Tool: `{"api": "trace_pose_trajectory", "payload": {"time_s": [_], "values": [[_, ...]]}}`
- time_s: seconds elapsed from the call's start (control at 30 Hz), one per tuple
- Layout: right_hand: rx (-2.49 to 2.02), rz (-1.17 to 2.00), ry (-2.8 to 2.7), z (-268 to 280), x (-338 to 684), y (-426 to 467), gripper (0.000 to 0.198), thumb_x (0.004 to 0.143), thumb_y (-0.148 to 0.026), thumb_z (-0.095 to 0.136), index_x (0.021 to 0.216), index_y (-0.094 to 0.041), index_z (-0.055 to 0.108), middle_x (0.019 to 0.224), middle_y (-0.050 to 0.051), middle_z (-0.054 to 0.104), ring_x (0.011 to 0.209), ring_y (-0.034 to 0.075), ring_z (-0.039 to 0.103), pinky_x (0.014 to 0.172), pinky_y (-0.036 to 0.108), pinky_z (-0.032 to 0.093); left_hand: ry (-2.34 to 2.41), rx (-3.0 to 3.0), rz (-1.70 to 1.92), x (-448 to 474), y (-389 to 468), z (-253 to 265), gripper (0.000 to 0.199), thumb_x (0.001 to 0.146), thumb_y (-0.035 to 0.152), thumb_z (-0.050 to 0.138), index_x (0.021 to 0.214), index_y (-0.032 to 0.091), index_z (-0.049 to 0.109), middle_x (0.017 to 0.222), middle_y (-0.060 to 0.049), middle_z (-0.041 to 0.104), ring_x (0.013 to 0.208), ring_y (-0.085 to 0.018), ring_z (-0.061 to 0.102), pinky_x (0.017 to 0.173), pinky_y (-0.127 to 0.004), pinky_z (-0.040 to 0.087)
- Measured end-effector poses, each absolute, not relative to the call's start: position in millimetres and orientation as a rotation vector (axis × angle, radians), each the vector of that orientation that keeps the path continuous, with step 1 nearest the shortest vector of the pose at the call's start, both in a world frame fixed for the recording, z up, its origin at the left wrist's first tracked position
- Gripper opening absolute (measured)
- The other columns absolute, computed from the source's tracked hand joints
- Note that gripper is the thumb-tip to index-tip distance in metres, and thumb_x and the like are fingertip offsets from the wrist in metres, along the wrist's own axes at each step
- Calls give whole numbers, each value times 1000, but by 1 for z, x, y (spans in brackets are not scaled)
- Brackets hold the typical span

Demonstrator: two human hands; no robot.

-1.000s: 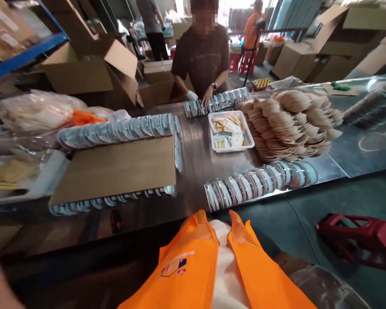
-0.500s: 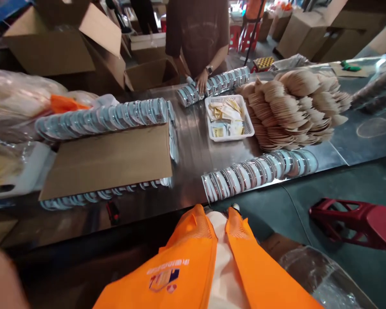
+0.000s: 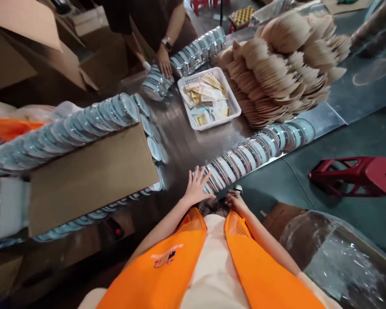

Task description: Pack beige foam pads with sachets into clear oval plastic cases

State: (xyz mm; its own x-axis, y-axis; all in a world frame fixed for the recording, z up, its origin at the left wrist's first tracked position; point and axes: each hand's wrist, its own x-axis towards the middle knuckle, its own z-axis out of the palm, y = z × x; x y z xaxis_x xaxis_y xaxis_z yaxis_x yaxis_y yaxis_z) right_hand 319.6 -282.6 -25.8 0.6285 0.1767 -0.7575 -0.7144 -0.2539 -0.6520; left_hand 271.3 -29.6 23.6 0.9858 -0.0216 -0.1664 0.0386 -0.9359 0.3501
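A slanting row of round, clear-plastic packs with white faces (image 3: 241, 162) lies along the near edge of the metal table (image 3: 176, 141). At its near left end is my left hand (image 3: 197, 187), palm down with fingers spread, right beside or touching the first packs. My right hand (image 3: 236, 200) is just below the row by the table edge, its fingers loosely bent and apart, with nothing visible in them. Beyond the row stands a white plastic basket (image 3: 184, 88) of small white and gold sachets. Brown, thin, rounded pieces (image 3: 276, 73) are piled in stacks to its right.
Across the table a person's hand (image 3: 164, 61) rests on another row of packs (image 3: 197, 51). At left, a cardboard sheet (image 3: 93, 171) is ringed by more packs (image 3: 67, 128). A red stool (image 3: 357, 176) and a plastic-lined box (image 3: 324, 257) are at right.
Both my hands have come into view at the near row's left end. My view has shifted down and turned, so the table appears more tilted.
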Motion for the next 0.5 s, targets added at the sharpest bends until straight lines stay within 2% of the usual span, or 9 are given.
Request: {"api": "trace_pose_trajectory", "payload": {"time_s": [0.1, 0.17, 0.33, 0.5], "values": [[-1528, 841, 512, -56, 303, -248, 33, 85, -42, 67, 112, -24, 61, 93, 3, 74, 68, 16, 69, 54, 23, 47, 149, 2787, -265, 287, -44, 5, 113, 79, 77, 77, 167, 17, 38, 176, -24, 25, 163, -46, 23, 130, -71, 15], [-1507, 807, 505, -65, 302, -238, 35, 85, -46, 65, 111, -24, 61, 91, 2, 73, 70, 16, 69, 55, 22, 47, 203, 2787, -229, 290, -47, 0, 113, 82, 76, 75, 167, 15, 35, 175, -24, 28, 162, -44, 27, 131, -68, 18], [-1613, 826, 364, -72, 312, -242, 30, 83, -51, 66, 85, -21, 62, 72, 0, 67, 62, 17, 62, 54, 25, 44, 282, 2766, -159, 289, -56, -7, 133, 74, 80, 79, 170, 8, 22, 172, -27, 32, 161, -46, 27, 130, -70, 17], [-1911, 790, 234, -64, 318, -245, 25, 90, -39, 57, 71, -23, 57, 61, -1, 61, 60, 18, 57, 61, 27, 43, 427, 2724, -16, 292, -70, -15, 124, 76, 78, 78, 168, 9, 30, 169, -27, 38, 159, -45, 32, 131, -69, 15]]}}
